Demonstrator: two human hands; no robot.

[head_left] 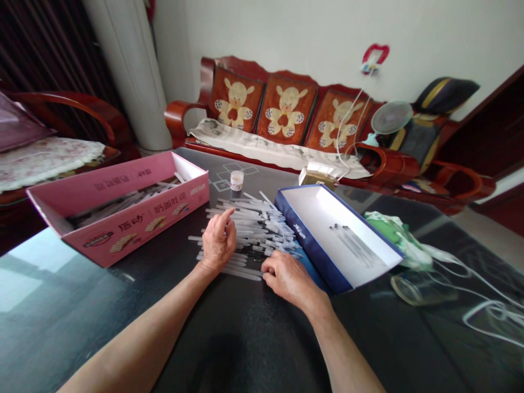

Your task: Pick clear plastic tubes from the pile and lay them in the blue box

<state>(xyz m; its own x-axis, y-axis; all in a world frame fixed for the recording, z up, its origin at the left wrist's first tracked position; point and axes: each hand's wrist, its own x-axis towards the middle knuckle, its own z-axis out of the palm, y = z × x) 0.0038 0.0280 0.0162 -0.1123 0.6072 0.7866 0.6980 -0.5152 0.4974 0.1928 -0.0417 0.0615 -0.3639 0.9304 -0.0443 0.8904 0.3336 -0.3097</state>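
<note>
The clear plastic tubes [256, 229] lie in a loose heap on the dark table [245, 338], between the pink box [135, 221] and the blue box [306, 243]. The left hand [219, 243] rests palm down on the near left part of the heap; its grip is loose, fingers half bent and the forefinger lifted, with nothing visibly held. The right hand [286, 275] lies at the heap's near edge, just beside the blue box's corner. Its fingers curl down onto the tubes, and I cannot tell whether they pinch one. Only a few dark-tipped tubes lie on the blue box's white floor, while the pink box holds a good many and the heap is large, so by the look of it most of the sorting remains. The two boxes wall the heap in on either side. A small white jar [236, 180] stands just behind it, and a tan carton [317, 176] sits near the blue box's far end. Right of the blue box, a green and white bag [393, 232] and trailing white cables [483, 311] crowd the table. The near part of the table gives both forearms open room.
</note>
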